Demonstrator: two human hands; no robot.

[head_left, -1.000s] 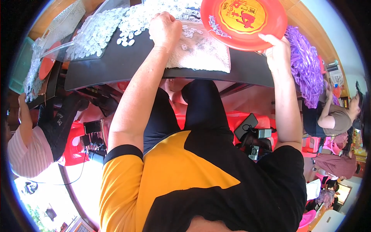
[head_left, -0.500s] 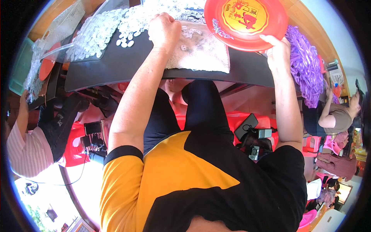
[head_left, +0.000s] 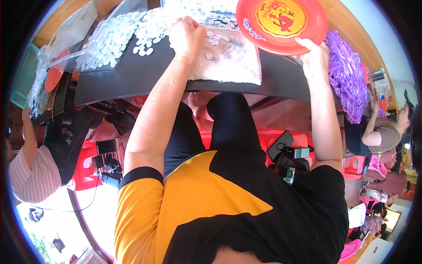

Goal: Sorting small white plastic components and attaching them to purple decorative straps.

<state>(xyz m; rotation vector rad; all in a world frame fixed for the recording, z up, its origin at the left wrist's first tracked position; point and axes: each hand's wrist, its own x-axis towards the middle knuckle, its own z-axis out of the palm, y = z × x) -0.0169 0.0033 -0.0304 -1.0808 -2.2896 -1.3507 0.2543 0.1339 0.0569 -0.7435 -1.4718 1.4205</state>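
Note:
My right hand (head_left: 314, 57) grips the near right edge of a round red plate (head_left: 281, 45) with a yellow printed centre, thumb on top. The plate is tilted above the table, and a cluster of small whitish-purple pieces (head_left: 253, 31) lies along its left side. My left hand (head_left: 187, 38) is closed at the left edge of a pale cloth (head_left: 228, 72); what its fingers hold, if anything, is hidden. Small white plastic pieces (head_left: 215, 38) lie on the cloth.
White oval pieces (head_left: 107, 44) heap at the left and back of the black table (head_left: 127, 83). A purple pile of strips (head_left: 347, 75) lies at right. A person in a striped shirt (head_left: 37, 176) sits left; another person (head_left: 382, 134) is at right.
The red plate in my right hand has shifted slightly up and to the right, with its pieces. My left hand has hardly moved.

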